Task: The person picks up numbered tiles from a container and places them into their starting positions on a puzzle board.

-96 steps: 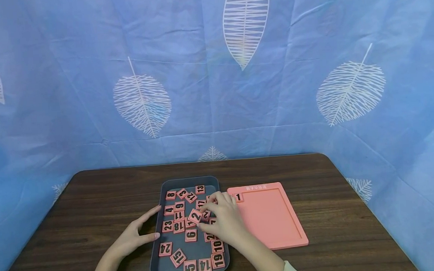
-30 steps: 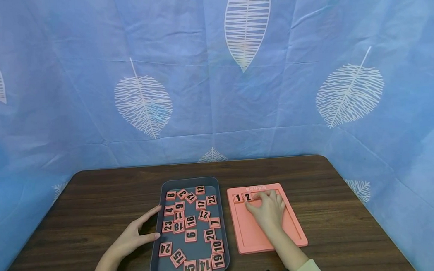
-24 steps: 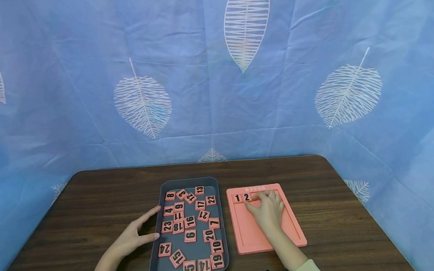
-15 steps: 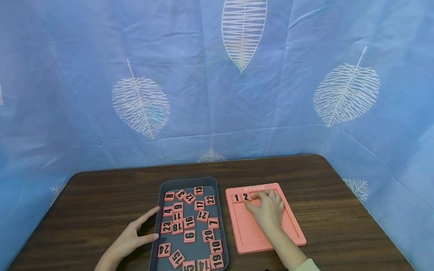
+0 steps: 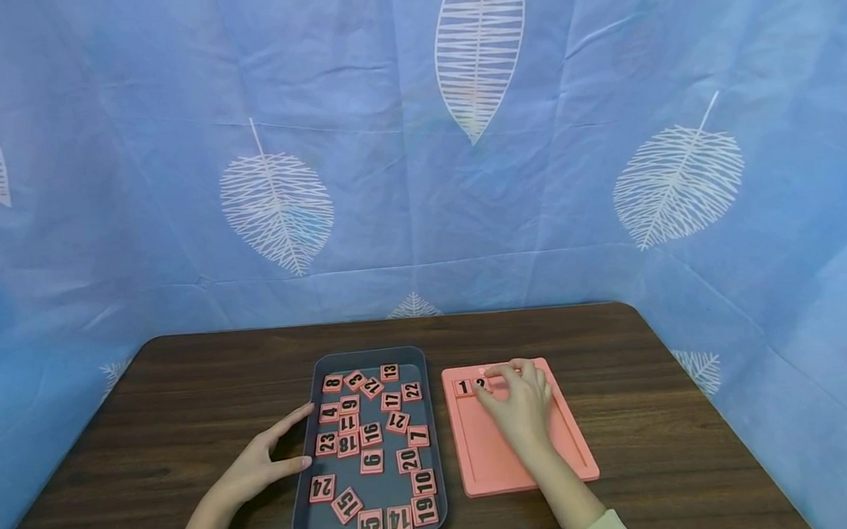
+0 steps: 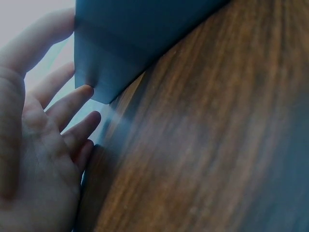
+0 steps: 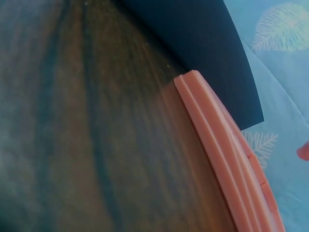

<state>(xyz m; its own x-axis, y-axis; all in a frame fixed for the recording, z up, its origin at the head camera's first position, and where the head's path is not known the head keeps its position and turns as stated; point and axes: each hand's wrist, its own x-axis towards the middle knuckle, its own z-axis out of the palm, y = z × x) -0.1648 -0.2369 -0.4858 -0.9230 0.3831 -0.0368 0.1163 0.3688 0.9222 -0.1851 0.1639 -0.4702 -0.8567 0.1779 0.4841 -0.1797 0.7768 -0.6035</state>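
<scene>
My left hand (image 5: pixel 264 455) touches the left wall of the dark grey tray (image 5: pixel 301 498) with spread fingers and thumb; the left wrist view shows fingertips against the outside of that wall. In the tray lie several pink number tiles, among them the 6 tile (image 5: pixel 372 462) and the tilted 15 tile (image 5: pixel 347 505). Over the pink board (image 5: pixel 510 486) hovers my right hand (image 5: pixel 523 408), thumb and index apart above the 2 tile (image 5: pixel 480 383). That tile sits beside the 1 tile (image 5: pixel 463 388) in the board's top left corner. One fingertip (image 7: pixel 303 152) shows in the right wrist view, above the board.
Tray and board stand side by side on a dark wooden table (image 5: pixel 665 411), a narrow gap between them. A blue cloth (image 5: pixel 361 195) with white leaf prints hangs behind and at both sides.
The 2 tile went from the tray to the board beside the 1 tile, carried by my right hand. Since half a second ago that hand has risen slightly. The left hand stays put.
</scene>
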